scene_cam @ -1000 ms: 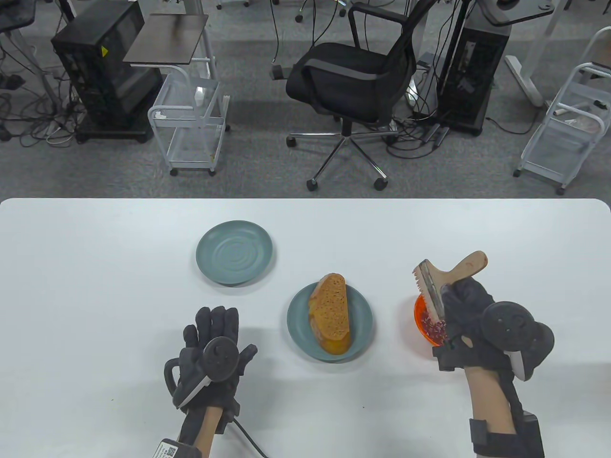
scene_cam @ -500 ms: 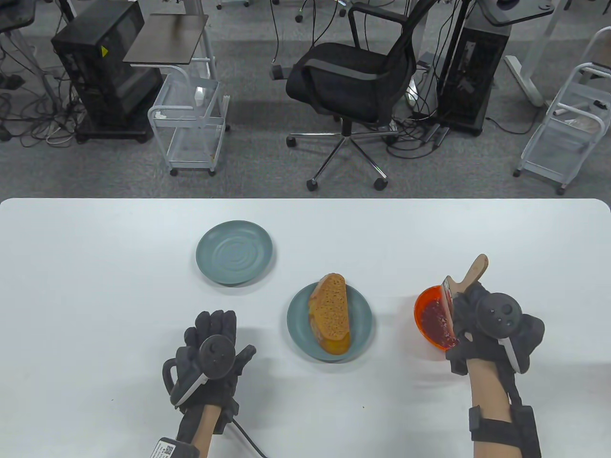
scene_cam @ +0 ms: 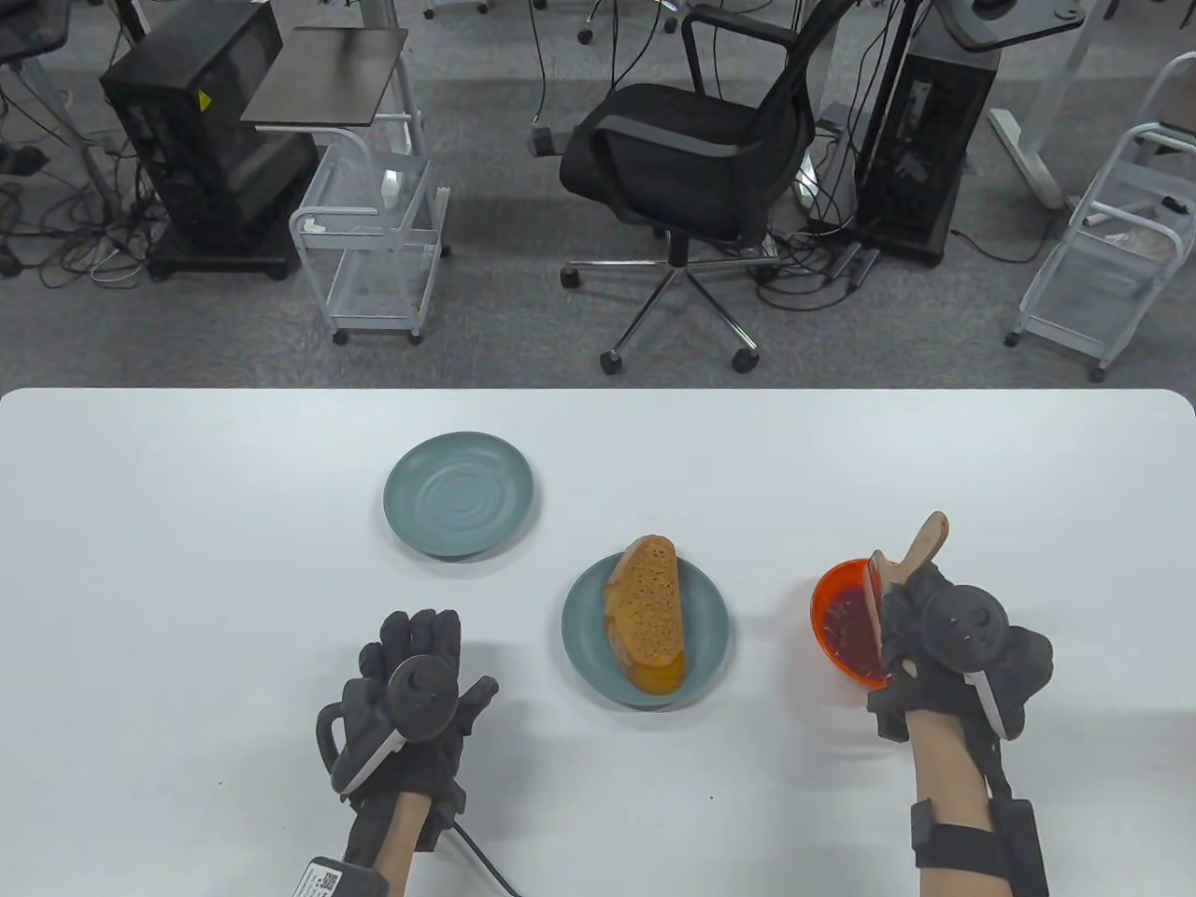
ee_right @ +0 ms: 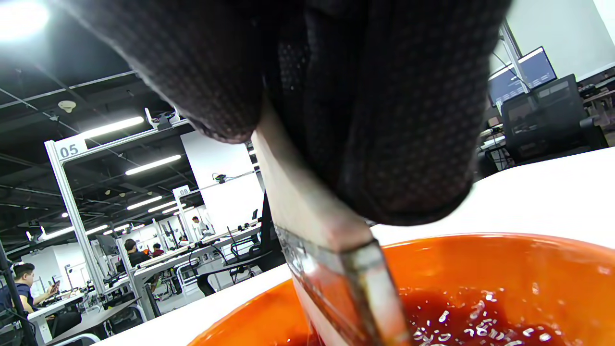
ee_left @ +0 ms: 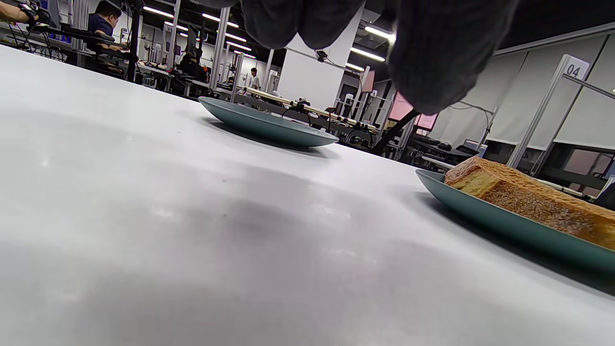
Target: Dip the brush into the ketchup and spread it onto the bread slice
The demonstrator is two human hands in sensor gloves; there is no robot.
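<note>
Right hand dips the brush into the ketchup bowl; left hand rests flat on the table.

The right hand's fingers (ee_right: 384, 120) wrap tight round the brush (scene_cam: 911, 553), whose metal band and bristles stand down in the ketchup (scene_cam: 852, 621) inside the orange bowl (scene_cam: 826, 587); the right hand (scene_cam: 944, 635) hovers at the bowl's right edge, wooden handle angled up and away. The left hand (scene_cam: 411, 696) lies palm down, fingers spread and holding nothing, left of the bread slice (scene_cam: 647, 607) on its teal plate (scene_cam: 584, 645). A second teal plate (scene_cam: 458, 493) sits farther back.

My left hand (scene_cam: 411, 696) and right hand (scene_cam: 948, 635): black knit gloves, round black trackers, bare forearms, black wrist straps.
</note>
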